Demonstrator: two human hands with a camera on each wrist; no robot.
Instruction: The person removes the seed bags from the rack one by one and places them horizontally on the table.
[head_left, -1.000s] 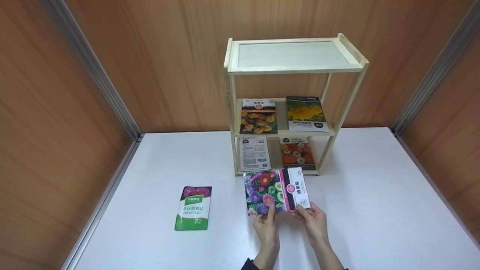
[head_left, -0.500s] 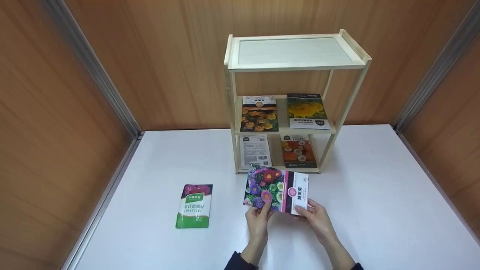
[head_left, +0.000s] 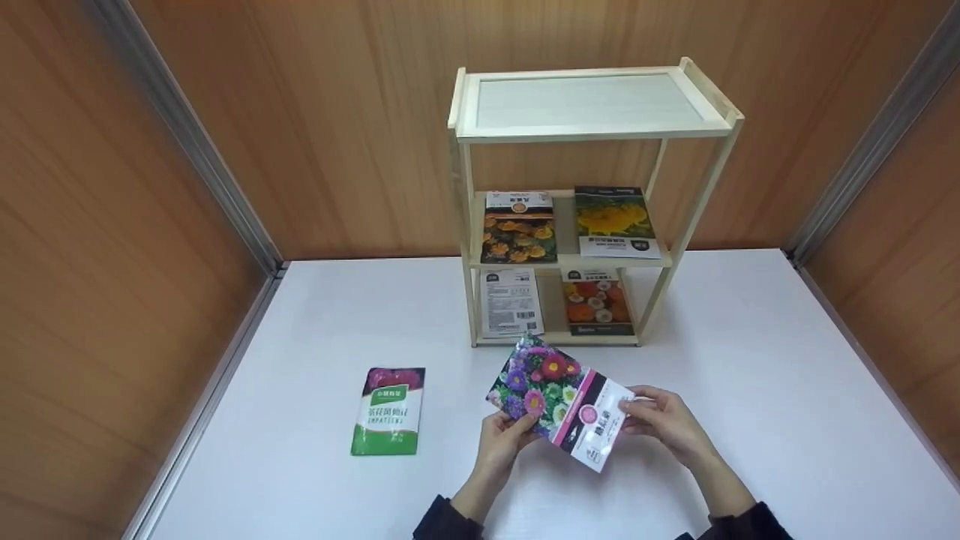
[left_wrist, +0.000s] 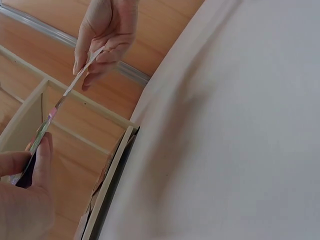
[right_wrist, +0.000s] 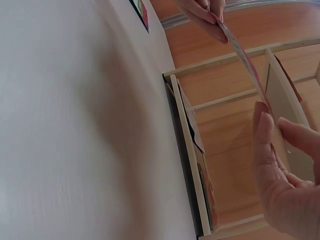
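Between both hands, above the table, is a seed packet [head_left: 555,401] printed with purple, red and white flowers and a white end band. It slants, with its white end toward the lower right. My left hand [head_left: 501,444] pinches its lower left edge, thumb on the printed face. At the white end, the right hand [head_left: 666,421] pinches the upper right edge. The left wrist view shows the packet [left_wrist: 55,107] edge-on between the hands, and so does the right wrist view, where the right thumb and fingers [right_wrist: 264,131] hold one end of it.
Behind the hands stands a pale wooden rack [head_left: 592,136]. Its middle shelf holds an orange-flower packet [head_left: 519,229] and a yellow-flower packet [head_left: 616,223]. Below lie a white text-side packet [head_left: 510,304] and a red-orange packet [head_left: 598,304]. A green-and-white packet [head_left: 388,412] lies on the table at left.
The flower packet has turned clockwise, its white end swinging down. My right hand has moved right and up to the packet's upper right edge; the left hand has shifted left.
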